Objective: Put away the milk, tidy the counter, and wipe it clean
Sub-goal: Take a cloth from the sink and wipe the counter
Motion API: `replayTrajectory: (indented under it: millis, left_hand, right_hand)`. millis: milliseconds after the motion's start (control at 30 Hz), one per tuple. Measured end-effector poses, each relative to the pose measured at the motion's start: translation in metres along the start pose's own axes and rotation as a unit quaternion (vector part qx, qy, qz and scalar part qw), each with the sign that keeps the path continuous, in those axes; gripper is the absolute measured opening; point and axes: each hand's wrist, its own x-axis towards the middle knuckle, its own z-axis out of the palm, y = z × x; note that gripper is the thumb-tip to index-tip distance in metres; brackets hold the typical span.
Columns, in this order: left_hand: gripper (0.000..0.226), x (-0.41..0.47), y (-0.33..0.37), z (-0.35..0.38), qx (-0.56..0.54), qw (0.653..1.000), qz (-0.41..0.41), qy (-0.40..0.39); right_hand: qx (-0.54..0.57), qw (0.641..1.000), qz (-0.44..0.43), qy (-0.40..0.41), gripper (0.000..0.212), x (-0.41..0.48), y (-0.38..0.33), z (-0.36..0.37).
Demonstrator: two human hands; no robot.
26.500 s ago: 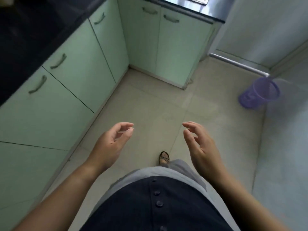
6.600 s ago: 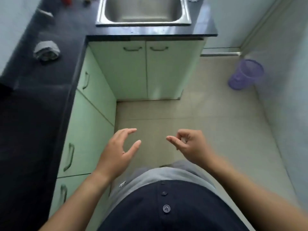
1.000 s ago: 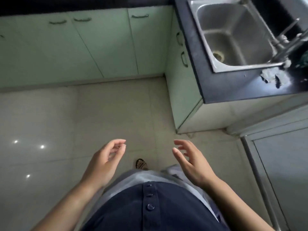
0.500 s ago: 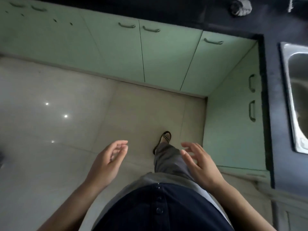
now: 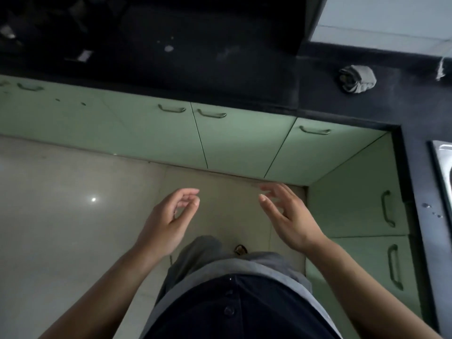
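Note:
The black L-shaped counter (image 5: pixel 220 77) runs across the top and down the right side. A crumpled grey cloth (image 5: pixel 357 79) lies on it near the corner. Pale spots and smears (image 5: pixel 168 48) mark the dark surface further left. My left hand (image 5: pixel 168 221) and my right hand (image 5: pixel 286 216) hang in front of me over the floor, both empty with fingers loosely curled and apart. Neither touches the counter. No milk is visible.
Pale green cabinet doors (image 5: pixel 239 143) with metal handles stand under the counter. The steel sink's edge (image 5: pixel 440 167) shows at the far right. Dim objects (image 5: pixel 83 55) sit on the counter's far left. A white scrap (image 5: pixel 441 67) lies at the right edge. Beige floor tiles (image 5: pixel 61 216) spread to the left.
The view has swung left from the sink and closer to the long counter; the grey cloth now shows larger at upper right. Both hands stay empty in front of me.

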Motion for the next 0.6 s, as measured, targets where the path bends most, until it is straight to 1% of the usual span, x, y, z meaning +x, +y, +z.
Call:
replayTrajectory:
  millis: [100, 167, 300, 433, 500, 600]
  left_hand:
    - [0.035, 0.053, 0.007, -0.003, 0.011, 0.999, 0.002, -0.031]
    - [0.03, 0.099, 0.01, -0.002, 0.016, 0.998, 0.006, -0.059]
    - [0.034, 0.202, 0.036, -0.001, 0.031, 0.99, 0.059, -0.126]
    - [0.039, 0.295, 0.077, 0.003, 0.064, 0.971, 0.115, -0.198]
    - [0.039, 0.337, 0.094, 0.013, 0.075, 0.961, 0.139, -0.226]
    - [0.033, 0.387, 0.116, 0.038, 0.1, 0.945, 0.179, -0.255]
  right_hand:
    - [0.002, 1.0, 0.028, 0.013, 0.055, 0.039, 0.008, -0.003]
    - [0.008, 0.998, 0.055, 0.037, 0.056, 0.069, 0.011, -0.006]
    - [0.008, 0.992, 0.082, 0.098, 0.058, 0.138, 0.006, -0.028]
    - [0.011, 0.981, 0.111, 0.156, 0.059, 0.197, -0.004, -0.067]
    - [0.008, 0.973, 0.122, 0.194, 0.056, 0.218, -0.003, -0.083]
    - [0.004, 0.959, 0.149, 0.239, 0.043, 0.236, 0.009, -0.104]
